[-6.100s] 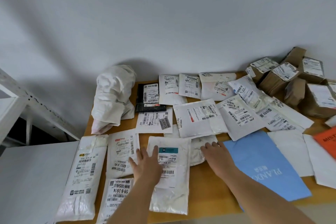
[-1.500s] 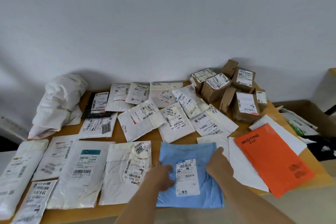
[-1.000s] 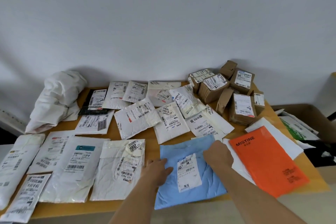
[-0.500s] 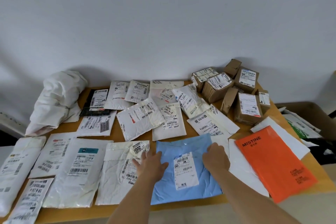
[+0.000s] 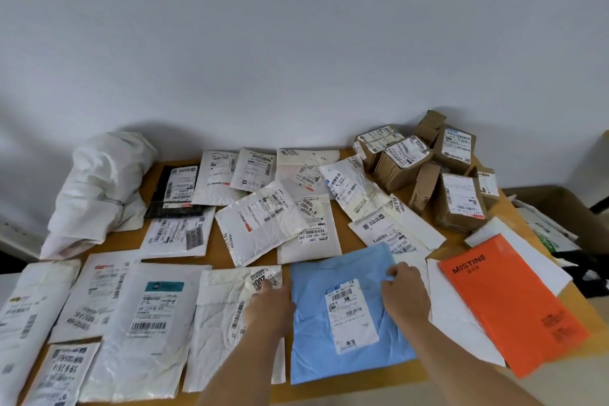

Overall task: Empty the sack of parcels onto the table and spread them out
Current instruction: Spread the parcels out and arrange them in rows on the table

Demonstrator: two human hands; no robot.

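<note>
The crumpled white sack (image 5: 99,188) lies slumped at the back left of the wooden table (image 5: 408,382). Several white mailer parcels lie flat across the tabletop. A blue mailer (image 5: 342,320) with a white label lies near the front edge. My left hand (image 5: 270,306) rests flat on its left edge and on the creased white mailer (image 5: 224,320) beside it. My right hand (image 5: 405,293) presses on the blue mailer's upper right part, fingers bent at the top edge. An orange mailer (image 5: 507,303) lies to the right.
Several brown cardboard boxes (image 5: 458,208) with labels are heaped at the back right corner. A black mailer (image 5: 174,191) lies near the sack. An open carton with bags (image 5: 560,217) stands off the table's right side. A white wall runs behind.
Over the last second both hands have slid the blue mailer, turning it straighter beside the creased white mailer. My left hand has moved from the blue mailer's lower left to its left edge.
</note>
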